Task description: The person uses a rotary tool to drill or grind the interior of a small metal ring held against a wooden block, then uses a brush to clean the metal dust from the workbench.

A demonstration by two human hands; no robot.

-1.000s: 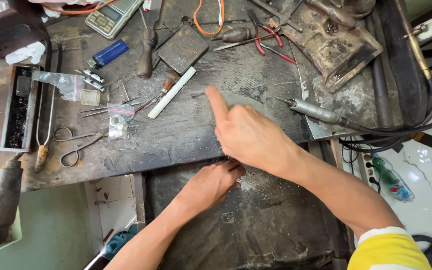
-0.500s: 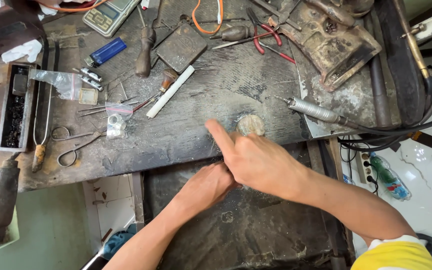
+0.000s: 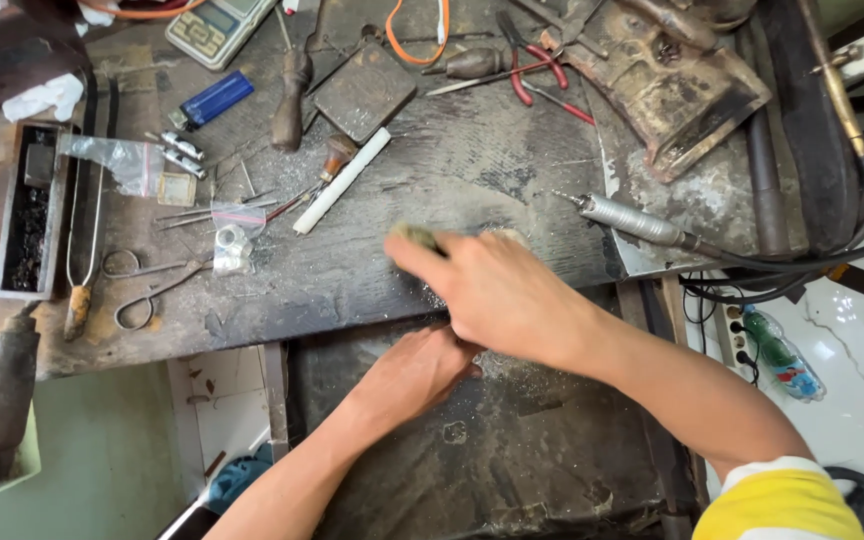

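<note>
Yellow sleeve point(image 3: 782, 500), white-trimmed cuff
</note>
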